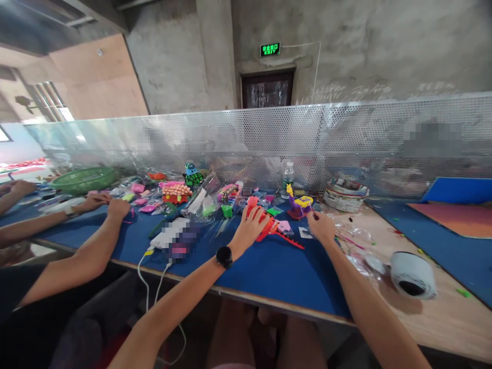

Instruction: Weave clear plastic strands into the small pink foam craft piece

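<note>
On the blue mat (269,266), right in front of the person, lies a red toy (274,230) made of soft pieces, with a long thin tail pointing to the right. The left hand (249,225) lies flat on top of it, fingers spread, pressing it down and not gripping it. The right hand (321,225) is just beside the toy, closed around something small and thin; it is too tiny to tell what it is, maybe a little tool. The red toy looks mostly built, with its body and tail joined, but small bits lie loose around it, so some work seems left.

Just behind the toy stands a purple and yellow figure (300,205), which looks finished. A water bottle (288,179) stands farther back by the shiny metal screen (346,138). To the right sits a white tape roll (413,274) on the bare wood. To the left, another person's arms (88,251) rest on the mat near bags of bright pieces.
</note>
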`<state>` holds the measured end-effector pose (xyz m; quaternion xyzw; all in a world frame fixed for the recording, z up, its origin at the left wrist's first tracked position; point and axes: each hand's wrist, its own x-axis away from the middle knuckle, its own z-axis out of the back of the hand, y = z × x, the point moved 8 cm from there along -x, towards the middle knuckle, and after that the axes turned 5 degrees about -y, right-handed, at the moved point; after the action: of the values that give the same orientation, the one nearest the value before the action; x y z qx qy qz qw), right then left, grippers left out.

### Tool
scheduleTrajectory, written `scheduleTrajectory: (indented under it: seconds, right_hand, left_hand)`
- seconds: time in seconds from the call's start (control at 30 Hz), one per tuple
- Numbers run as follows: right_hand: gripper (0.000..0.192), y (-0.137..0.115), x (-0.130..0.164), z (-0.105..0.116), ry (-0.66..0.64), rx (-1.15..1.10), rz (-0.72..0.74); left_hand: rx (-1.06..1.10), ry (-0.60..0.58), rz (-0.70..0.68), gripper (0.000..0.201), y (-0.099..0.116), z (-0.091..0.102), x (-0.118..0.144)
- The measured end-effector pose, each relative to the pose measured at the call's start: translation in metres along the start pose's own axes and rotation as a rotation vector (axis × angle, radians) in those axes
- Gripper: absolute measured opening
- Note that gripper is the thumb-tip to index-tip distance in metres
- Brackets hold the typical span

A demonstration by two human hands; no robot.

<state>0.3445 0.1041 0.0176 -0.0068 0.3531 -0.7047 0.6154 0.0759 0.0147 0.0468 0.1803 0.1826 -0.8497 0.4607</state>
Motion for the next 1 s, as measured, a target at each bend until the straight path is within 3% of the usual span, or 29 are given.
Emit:
scheduleTrajectory:
  seconds: [0.1,0.17,0.23,0.3,0.37,0.47,0.57,0.77,1.0]
  right_hand:
    - [0.045,-0.002,-0.001,-0.004,-0.014,-0.053,0.054]
    - [0.052,-0.003,0.000,-0.007,-0.034,-0.097,0.094]
    - [0.056,-0.006,0.001,-0.011,-0.055,-0.138,0.136]
    - [0.057,-0.010,0.002,-0.014,-0.075,-0.172,0.177]
    - [0.055,-0.014,0.004,-0.017,-0.098,-0.201,0.215]
    - [0.051,-0.020,0.007,-0.022,-0.131,-0.230,0.260]
    - [0.052,-0.022,0.008,-0.022,-0.131,-0.237,0.271]
    - [0.052,-0.019,0.007,-0.019,-0.119,-0.243,0.259]
    - [0.052,-0.016,0.005,-0.019,-0.127,-0.264,0.224]
  left_hand:
    - [0.071,0.047,-0.045,0.051,0.003,-0.003,-0.001]
    - [0.148,0.156,0.064,0.053,-0.010,-0.002,0.001]
    - [0.282,0.293,0.244,0.073,-0.031,-0.002,0.005]
    - [0.494,0.394,0.377,0.094,-0.048,-0.006,0.009]
    - [0.764,0.429,0.430,0.098,-0.059,-0.015,0.010]
    - [1.140,0.431,0.437,0.094,-0.063,-0.026,0.009]
    - [1.386,0.381,0.389,0.091,-0.059,-0.034,0.007]
    - [1.755,0.234,0.486,0.042,-0.060,-0.063,0.005]
    - [1.896,0.220,0.599,0.027,-0.067,-0.076,0.008]
